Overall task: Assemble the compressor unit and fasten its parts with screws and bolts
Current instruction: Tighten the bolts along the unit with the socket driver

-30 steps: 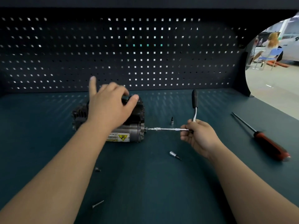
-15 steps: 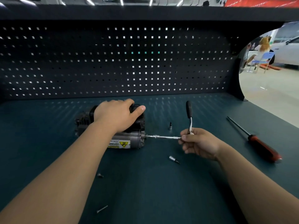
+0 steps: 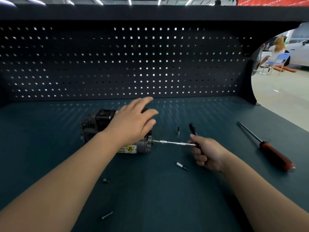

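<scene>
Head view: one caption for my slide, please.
Left hand above the compressor; right hand holds the ratchet to its end.

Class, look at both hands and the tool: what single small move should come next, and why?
Probably set the left hand firmly on the compressor: its fingers are spread, not gripping, while the right hand holds the ratchet, whose extension bar meets the compressor's end.

Matt bench top (image 3: pixel 167 198), shiny metal ratchet extension (image 3: pixel 175 143).
</scene>
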The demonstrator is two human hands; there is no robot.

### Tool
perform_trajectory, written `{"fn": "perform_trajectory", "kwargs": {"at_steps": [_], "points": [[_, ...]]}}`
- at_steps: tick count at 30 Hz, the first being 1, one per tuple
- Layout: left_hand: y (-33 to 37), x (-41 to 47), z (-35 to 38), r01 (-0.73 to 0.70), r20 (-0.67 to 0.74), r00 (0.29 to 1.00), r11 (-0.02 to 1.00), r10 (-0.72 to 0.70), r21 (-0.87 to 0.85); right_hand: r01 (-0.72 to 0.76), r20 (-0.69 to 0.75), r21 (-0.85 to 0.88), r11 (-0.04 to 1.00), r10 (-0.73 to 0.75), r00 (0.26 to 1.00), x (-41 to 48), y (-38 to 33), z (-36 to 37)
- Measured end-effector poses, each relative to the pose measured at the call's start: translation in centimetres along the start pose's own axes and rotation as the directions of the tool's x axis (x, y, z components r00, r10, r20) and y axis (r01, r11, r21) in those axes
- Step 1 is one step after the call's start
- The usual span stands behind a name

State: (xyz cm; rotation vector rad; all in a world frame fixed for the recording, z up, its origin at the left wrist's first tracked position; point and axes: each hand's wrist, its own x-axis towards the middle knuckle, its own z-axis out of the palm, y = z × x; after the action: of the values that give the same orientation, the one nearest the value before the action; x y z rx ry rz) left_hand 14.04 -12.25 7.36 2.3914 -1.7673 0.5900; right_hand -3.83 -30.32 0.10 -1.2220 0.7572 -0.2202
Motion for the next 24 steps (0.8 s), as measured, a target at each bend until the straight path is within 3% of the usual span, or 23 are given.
{"fn": "perform_trajectory", "kwargs": {"at_steps": [2, 4, 8, 12, 15, 18, 21, 24], "points": [[0.5, 0.0, 0.4, -0.138, 0.086, 0.988, 0.982, 0.128, 0.132, 0.02, -0.025, -0.017, 1.0, -0.021, 0.999, 0.0, -0.3, -0.2], [1.5, -0.1, 1.0, -0.183, 0.148, 0.978, 0.944, 0.147, 0.274, -0.025, -0.012, 0.005, 1.0, 0.025, 1.0, 0.1, -0.7, -0.5], [2.3, -0.8, 1.1, -0.187, 0.074, 0.982, 0.91, 0.172, 0.37, -0.149, 0.053, 0.042, 0.988, 0.147, 0.988, 0.5, -1.1, -0.8], [3.2, -1.2, 1.6, -0.131, -0.02, 0.989, 0.925, 0.147, 0.358, -0.129, 0.084, 0.009, 0.992, 0.128, 0.988, 0.4, -0.9, -1.0], [3.2, -1.3, 1.6, -0.15, -0.049, 0.983, 0.92, 0.179, 0.361, -0.021, 0.11, -0.102, 0.995, 0.032, 0.993, 0.1, -0.3, -1.6], [2.9, -1.4, 1.7, -0.151, -0.068, 0.98, 0.918, 0.189, 0.368, 0.183, 0.103, -0.143, 0.973, -0.17, 0.98, 0.1, 0.5, -2.3], [3.1, -1.4, 1.7, -0.143, -0.069, 0.981, 0.917, 0.181, 0.373, 0.44, 0.114, -0.303, 0.845, -0.426, 0.897, -0.3, 1.0, -3.1], [3.2, -1.4, 1.7, -0.127, -0.088, 0.981, 0.917, 0.173, 0.378, 0.497, 0.116, -0.338, 0.799, -0.489, 0.865, -0.5, 1.4, -3.5]]}}
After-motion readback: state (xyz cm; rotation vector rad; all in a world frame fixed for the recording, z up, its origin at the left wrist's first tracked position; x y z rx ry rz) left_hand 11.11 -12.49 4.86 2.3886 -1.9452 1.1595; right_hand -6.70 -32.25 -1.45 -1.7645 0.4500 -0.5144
